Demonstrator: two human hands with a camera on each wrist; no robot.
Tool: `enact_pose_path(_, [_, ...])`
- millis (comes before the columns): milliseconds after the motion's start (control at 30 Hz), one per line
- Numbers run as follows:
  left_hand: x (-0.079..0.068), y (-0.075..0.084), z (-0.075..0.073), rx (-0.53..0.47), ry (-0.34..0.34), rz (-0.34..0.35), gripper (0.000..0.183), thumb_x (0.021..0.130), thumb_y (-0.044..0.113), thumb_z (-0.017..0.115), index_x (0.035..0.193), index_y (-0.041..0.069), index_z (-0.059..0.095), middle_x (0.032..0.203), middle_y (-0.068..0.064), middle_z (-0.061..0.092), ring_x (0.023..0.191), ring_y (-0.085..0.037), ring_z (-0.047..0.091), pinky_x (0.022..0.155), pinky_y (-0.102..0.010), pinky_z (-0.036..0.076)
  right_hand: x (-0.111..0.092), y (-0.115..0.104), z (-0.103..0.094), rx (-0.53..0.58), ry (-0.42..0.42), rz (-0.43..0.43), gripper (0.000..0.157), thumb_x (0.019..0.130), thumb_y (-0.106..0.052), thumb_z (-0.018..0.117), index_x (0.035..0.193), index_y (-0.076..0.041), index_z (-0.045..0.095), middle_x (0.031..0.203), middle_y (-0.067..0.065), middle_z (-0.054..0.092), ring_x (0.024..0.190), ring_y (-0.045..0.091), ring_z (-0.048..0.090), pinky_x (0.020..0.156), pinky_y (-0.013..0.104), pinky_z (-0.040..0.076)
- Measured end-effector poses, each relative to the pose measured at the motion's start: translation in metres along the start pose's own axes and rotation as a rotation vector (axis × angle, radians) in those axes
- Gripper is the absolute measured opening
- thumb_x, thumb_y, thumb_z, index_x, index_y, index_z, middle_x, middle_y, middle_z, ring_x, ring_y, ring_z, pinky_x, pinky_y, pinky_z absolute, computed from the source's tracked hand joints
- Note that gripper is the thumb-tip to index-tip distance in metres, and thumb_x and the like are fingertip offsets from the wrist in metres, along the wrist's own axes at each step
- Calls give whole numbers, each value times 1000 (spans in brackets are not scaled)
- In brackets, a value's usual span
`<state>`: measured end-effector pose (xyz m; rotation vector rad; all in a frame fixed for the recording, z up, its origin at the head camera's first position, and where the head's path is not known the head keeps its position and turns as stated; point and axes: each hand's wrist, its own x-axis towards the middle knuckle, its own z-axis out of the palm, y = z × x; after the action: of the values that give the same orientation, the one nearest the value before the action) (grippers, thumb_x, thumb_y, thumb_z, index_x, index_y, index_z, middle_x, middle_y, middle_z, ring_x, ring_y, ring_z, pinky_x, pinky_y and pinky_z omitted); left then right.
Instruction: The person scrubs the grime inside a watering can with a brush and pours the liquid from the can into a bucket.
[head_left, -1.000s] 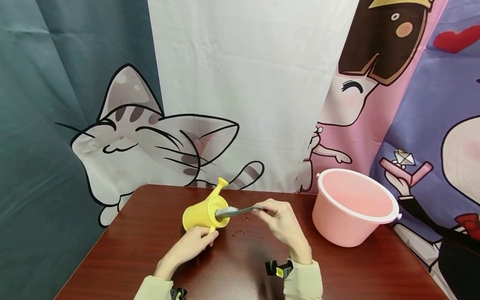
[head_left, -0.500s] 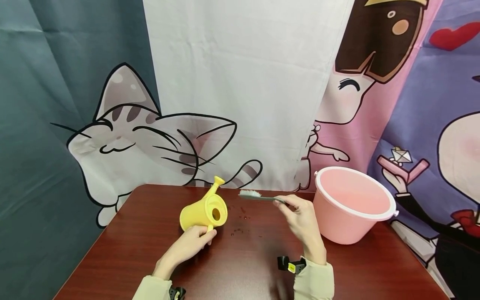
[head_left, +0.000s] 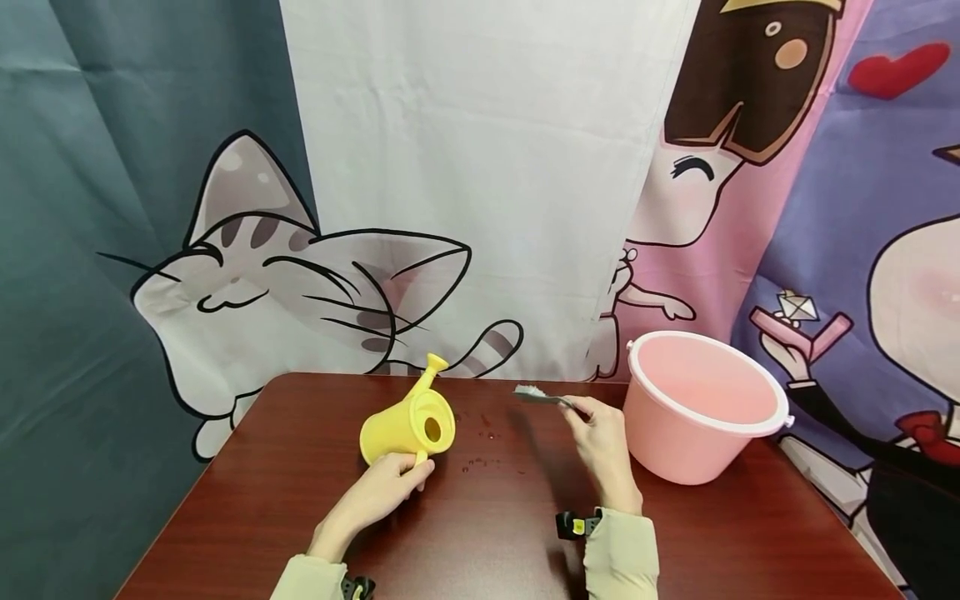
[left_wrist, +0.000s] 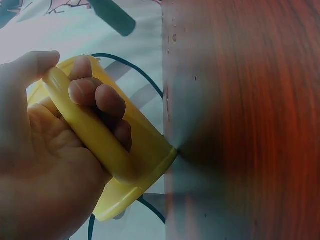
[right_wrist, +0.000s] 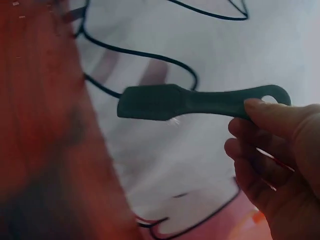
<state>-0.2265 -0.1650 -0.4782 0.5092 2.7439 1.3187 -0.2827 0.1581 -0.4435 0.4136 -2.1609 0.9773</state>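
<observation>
A yellow watering can (head_left: 393, 427) is tilted on its side with its mouth facing right and its spout pointing up and back. My left hand (head_left: 384, 492) grips its handle; in the left wrist view the fingers (left_wrist: 110, 100) curl round the yellow handle (left_wrist: 82, 120). To the right, my right hand (head_left: 603, 442) pinches a grey-green scrub brush (head_left: 534, 393) above the table. Seen from the right wrist, thumb and fingers hold the brush (right_wrist: 150, 102) at the end with the hanging hole. Its white bristles face upward in the head view.
A pink bucket (head_left: 693, 417) with a white rim stands on the right of the dark red wooden table (head_left: 480, 517). Water drops (head_left: 480, 462) lie between the hands. A printed cartoon curtain (head_left: 480, 192) hangs behind the table.
The brush has come out of the watering can's mouth and moved right with my right hand, its head then turning. My left hand keeps its grip with the can hardly shifted.
</observation>
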Motion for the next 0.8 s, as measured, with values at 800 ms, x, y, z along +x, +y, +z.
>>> enact_pose_path(800, [0, 0, 0, -9, -11, -9, 40, 88, 49, 42, 66, 18, 55, 55, 5, 48, 51, -10, 46, 49, -26, 39, 0, 19, 45, -248, -437, -384, 15, 67, 1, 67, 78, -9, 68, 73, -3, 61, 69, 15, 56, 65, 31, 45])
